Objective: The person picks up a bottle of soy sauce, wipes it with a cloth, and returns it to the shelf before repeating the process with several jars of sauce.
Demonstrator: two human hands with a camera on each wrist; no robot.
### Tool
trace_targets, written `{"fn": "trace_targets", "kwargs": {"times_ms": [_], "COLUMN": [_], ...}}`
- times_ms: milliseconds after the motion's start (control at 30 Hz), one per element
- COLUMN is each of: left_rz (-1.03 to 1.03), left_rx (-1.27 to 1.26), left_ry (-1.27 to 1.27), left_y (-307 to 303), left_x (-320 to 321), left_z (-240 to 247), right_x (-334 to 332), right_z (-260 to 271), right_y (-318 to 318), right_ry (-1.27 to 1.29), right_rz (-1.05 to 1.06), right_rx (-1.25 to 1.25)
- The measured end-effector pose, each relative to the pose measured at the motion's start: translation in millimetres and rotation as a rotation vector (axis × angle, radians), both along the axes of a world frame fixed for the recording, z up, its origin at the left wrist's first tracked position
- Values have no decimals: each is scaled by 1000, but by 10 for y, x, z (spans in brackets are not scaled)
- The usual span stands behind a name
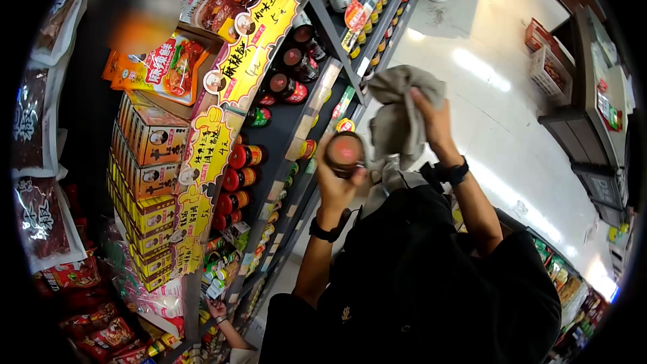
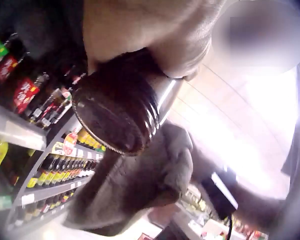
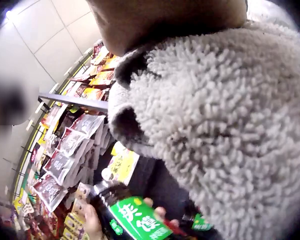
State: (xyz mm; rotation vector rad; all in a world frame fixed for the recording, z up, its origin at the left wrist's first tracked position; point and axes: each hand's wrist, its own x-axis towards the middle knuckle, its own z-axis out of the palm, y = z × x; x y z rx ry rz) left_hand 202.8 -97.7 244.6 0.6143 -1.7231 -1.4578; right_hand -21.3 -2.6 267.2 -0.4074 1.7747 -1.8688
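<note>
From my remote feed, the L hand [image 1: 335,187] grips the jar [image 1: 345,154] btwn thumb and curled fingers, green label [image 3: 140,220] exposed. The R hand [image 1: 433,125] grasps the cloth [image 1: 394,101], bunched, nr the jar; the shelf [image 1: 284,128] stands to the L.

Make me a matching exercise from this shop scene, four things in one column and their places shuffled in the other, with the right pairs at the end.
Things
1. Grey cloth
2. Jar nearest the grey cloth
3. Red-lidded jars
4. White crate

Places
A. Across the aisle
B. In the left hand
C. On the shelf
D. In the right hand

Right pairs: 1-D, 2-B, 3-C, 4-A
</note>
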Motion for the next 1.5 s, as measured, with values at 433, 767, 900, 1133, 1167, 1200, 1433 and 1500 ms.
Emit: {"fn": "trace_targets", "kwargs": {"times_ms": [433, 767, 900, 1133, 1167, 1200, 1433, 1500], "left_rz": [733, 809, 805, 727, 721, 716, 652, 522], "left_rx": [-431, -497, -397, -385, -373, -359, -515, -505], "left_ry": [-590, -731, -661, -628, -619, -612, -513, -664], "left_y": [-1395, -1663, -1642, -1723, -1732, -1730, -2012, -2069], "left_x": [123, 98, 54, 78, 102, 83, 465, 578], "left_z": [-209, -552, -662, -707, -716, -712, -282, -23], "right_x": [-895, -833, -774, -279, -214, -208, 305, 565], "right_z": [-430, -581, -599, -617, -637, -644, -680, -664], "right_y": [620, 722, 683, 537, 535, 531, 703, 812], "right_ry": [-49, -82, -45, -119, -120, -121, -68, -65], "right_rz": [-146, -149, -105, -108, -90, -70, -84, -89], "right_rx": [175, 168, 98, 1, 8, 16, 36, 60]}}
